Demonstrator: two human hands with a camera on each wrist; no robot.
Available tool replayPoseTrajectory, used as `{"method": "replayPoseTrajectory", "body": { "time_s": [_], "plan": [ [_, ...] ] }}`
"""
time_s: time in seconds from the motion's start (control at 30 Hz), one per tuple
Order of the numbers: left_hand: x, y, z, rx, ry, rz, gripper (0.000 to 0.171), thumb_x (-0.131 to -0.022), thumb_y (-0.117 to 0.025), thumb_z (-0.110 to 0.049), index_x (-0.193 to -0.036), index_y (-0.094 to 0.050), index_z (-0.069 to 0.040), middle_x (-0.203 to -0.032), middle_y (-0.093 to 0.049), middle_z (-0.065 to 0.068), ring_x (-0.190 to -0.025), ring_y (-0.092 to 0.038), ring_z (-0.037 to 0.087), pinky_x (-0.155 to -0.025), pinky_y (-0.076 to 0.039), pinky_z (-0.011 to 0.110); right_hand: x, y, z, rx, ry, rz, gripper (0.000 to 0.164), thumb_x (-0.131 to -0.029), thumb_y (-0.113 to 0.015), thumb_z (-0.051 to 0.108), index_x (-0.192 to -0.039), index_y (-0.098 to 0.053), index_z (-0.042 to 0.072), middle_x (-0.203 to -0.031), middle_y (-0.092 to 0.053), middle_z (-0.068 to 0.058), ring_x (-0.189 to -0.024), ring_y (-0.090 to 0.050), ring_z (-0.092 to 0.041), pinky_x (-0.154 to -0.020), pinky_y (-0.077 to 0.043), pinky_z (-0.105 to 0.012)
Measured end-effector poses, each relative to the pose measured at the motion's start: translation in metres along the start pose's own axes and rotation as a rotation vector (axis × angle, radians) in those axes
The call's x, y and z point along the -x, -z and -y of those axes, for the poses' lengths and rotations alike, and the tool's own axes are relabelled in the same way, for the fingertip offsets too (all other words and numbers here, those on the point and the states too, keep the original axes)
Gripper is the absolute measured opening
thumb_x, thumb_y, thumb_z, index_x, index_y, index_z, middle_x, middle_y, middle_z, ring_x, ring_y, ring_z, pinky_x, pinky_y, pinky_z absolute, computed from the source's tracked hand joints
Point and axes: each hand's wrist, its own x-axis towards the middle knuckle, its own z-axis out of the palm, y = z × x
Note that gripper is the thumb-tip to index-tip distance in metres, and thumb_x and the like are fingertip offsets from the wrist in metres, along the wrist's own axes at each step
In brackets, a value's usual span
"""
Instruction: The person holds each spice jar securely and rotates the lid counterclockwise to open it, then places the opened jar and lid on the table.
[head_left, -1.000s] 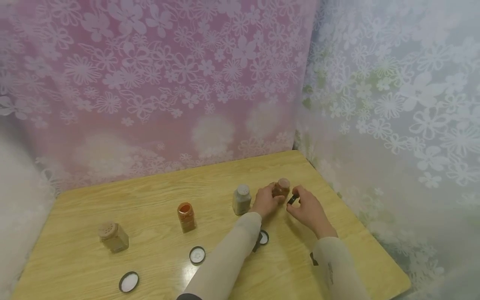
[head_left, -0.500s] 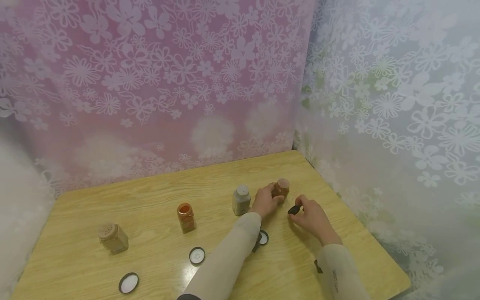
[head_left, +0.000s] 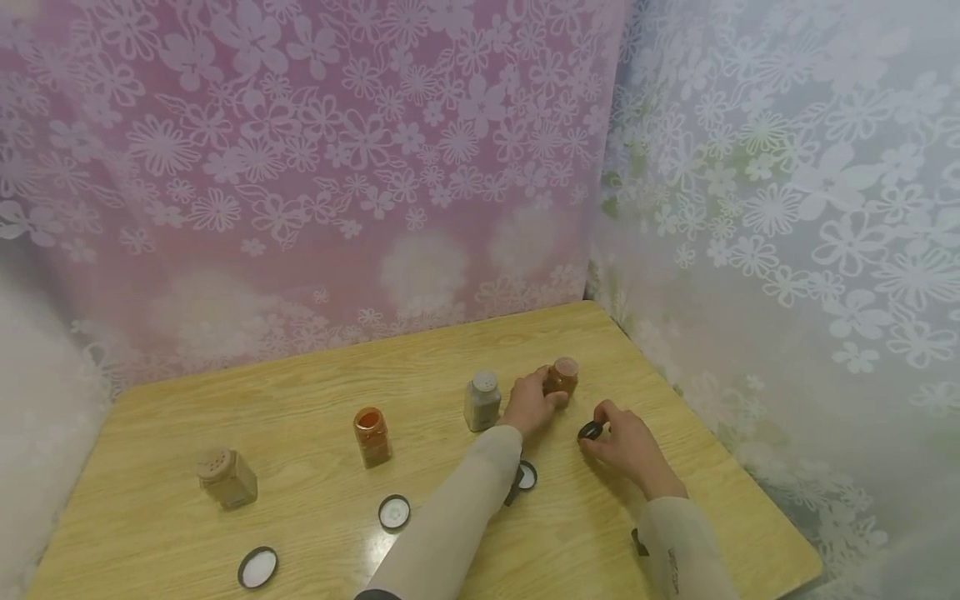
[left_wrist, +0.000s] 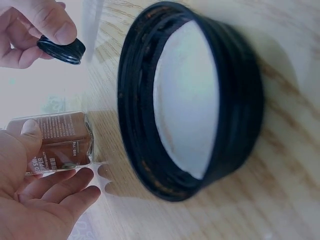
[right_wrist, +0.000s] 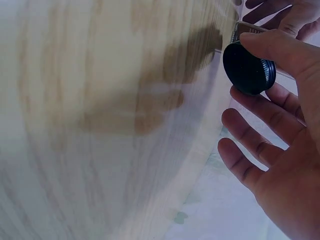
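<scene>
At the far right of the table, my left hand [head_left: 528, 403] holds a small glass spice jar [head_left: 564, 375] upright on the tabletop. The left wrist view shows the jar's reddish-brown contents and printed label [left_wrist: 55, 131], with the thumb across its side. To the right and nearer me, my right hand [head_left: 628, 446] pinches a round black lid [head_left: 590, 430] between thumb and fingers, apart from the jar. Its smooth dark face shows in the right wrist view, where the other fingers are spread loosely. A grey-filled shaker jar [head_left: 483, 402] stands just left of my left hand.
An open orange-red jar [head_left: 372, 437] and a tan shaker jar [head_left: 227, 477] stand farther left. Black lids with white liners lie nearer me: one lid [head_left: 258, 567] far left, another lid [head_left: 393, 512] in the middle, a third lid [head_left: 527, 476] beside my left forearm.
My right hand has moved down and slightly right, carrying the black lid away from the jar and tilting it on the way. My left hand stays on the jar.
</scene>
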Motion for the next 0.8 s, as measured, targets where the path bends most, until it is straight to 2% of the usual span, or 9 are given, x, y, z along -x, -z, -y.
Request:
{"method": "replayPoseTrajectory", "body": {
  "time_s": [0.33, 0.47, 0.6, 0.7, 0.8],
  "plan": [
    [0.000, -0.001, 0.000, -0.030, -0.006, -0.010, 0.054, -0.105, -0.066, -0.031, -0.152, -0.052, -0.009, -0.139, -0.070, 0.007, -0.133, -0.064, 0.026, -0.114, -0.052, 0.042, 0.000, -0.004, -0.008, 0.016, 0.019, -0.015, 0.035, -0.089, -0.084, 0.021, -0.109, -0.058, 0.009, -0.088, -0.061, -0.008, -0.079, -0.048, -0.023, -0.068, -0.042, -0.033],
    [0.000, -0.003, 0.000, -0.026, 0.002, -0.006, 0.054, -0.105, -0.065, -0.031, -0.153, -0.051, -0.010, -0.140, -0.069, 0.005, -0.133, -0.064, 0.024, -0.114, -0.052, 0.041, 0.000, -0.005, -0.011, 0.022, 0.017, -0.012, 0.036, -0.088, -0.084, 0.019, -0.111, -0.059, 0.008, -0.095, -0.067, -0.010, -0.084, -0.053, -0.023, -0.072, -0.048, -0.037],
    [0.000, -0.005, -0.001, -0.037, 0.015, -0.005, 0.056, -0.106, -0.064, -0.032, -0.155, -0.048, -0.011, -0.141, -0.068, 0.005, -0.134, -0.063, 0.024, -0.115, -0.051, 0.042, -0.001, -0.006, -0.013, 0.040, 0.026, 0.000, 0.045, -0.086, -0.084, 0.016, -0.122, -0.061, 0.004, -0.111, -0.073, -0.016, -0.095, -0.063, -0.030, -0.082, -0.056, -0.049],
    [0.000, -0.007, -0.001, -0.054, 0.019, -0.014, 0.058, -0.107, -0.063, -0.034, -0.156, -0.047, -0.010, -0.142, -0.068, 0.007, -0.136, -0.062, 0.027, -0.116, -0.050, 0.045, -0.001, -0.007, -0.013, 0.043, 0.037, 0.007, 0.055, -0.086, -0.085, 0.017, -0.133, -0.060, 0.001, -0.119, -0.075, -0.020, -0.102, -0.067, -0.038, -0.089, -0.057, -0.056],
    [0.000, -0.008, 0.000, -0.053, 0.013, -0.022, 0.054, -0.107, -0.063, -0.034, -0.152, -0.051, -0.009, -0.140, -0.068, 0.009, -0.136, -0.062, 0.028, -0.115, -0.051, 0.046, -0.001, -0.007, -0.015, 0.023, 0.035, 0.017, 0.058, -0.088, -0.085, 0.018, -0.138, -0.060, 0.001, -0.123, -0.075, -0.021, -0.107, -0.070, -0.041, -0.094, -0.056, -0.059]
  ]
}}
